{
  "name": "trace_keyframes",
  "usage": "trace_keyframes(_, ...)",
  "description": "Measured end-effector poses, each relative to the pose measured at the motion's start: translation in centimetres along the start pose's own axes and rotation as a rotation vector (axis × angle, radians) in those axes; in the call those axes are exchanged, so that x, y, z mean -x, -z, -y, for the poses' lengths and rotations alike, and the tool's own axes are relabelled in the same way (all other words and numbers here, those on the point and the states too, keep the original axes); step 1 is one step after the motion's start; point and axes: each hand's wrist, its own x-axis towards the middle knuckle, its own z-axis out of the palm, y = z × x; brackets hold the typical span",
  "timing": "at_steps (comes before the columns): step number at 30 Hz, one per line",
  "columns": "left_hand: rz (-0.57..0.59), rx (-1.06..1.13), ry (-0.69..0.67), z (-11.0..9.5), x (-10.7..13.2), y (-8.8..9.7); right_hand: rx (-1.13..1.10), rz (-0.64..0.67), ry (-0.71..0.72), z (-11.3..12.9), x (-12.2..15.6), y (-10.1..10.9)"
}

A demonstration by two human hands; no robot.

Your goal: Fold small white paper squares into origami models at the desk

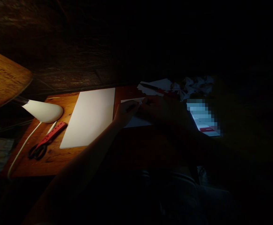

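Observation:
The scene is very dark, lit only by a desk lamp at the left. My left hand (126, 113) reaches across a wooden table (56, 156) and rests on a small white sheet of paper (136, 121), its fingers curled and pinching the paper's upper edge. My right hand (158, 107) lies in deep shadow just to the right, also at that paper's top edge; its fingers are hard to make out. A larger blank white sheet (90, 117) lies flat to the left of my hands.
A white lamp head (43, 111) with its cord shines at the table's left. Red-handled scissors and a red ruler (47, 139) lie beside it. Crumpled paper scraps (185, 87) sit at the back, and a lit phone screen (204, 120) glows at the right.

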Motion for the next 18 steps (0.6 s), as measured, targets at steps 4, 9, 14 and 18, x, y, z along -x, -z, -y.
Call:
trace_keyframes(4, 0.021, -0.001, 0.017, -0.2, 0.0, 0.1, -0.03, 0.003, -0.011, 0.0, -0.1, 0.0)
trace_keyframes(9, 0.041, -0.012, 0.001, -0.1, 0.1, 0.1, 0.051, 0.013, 0.003, 1.0, 0.3, 0.2)
trace_keyframes(14, 0.056, -0.026, 0.008, 0.2, 0.2, 0.1, 0.191, -0.039, 0.059, 2.2, 0.9, 0.2)
trace_keyframes(18, 0.064, -0.018, -0.031, 0.4, 0.2, 0.2, 0.257, -0.047, 0.08, 2.2, 0.9, 0.0)
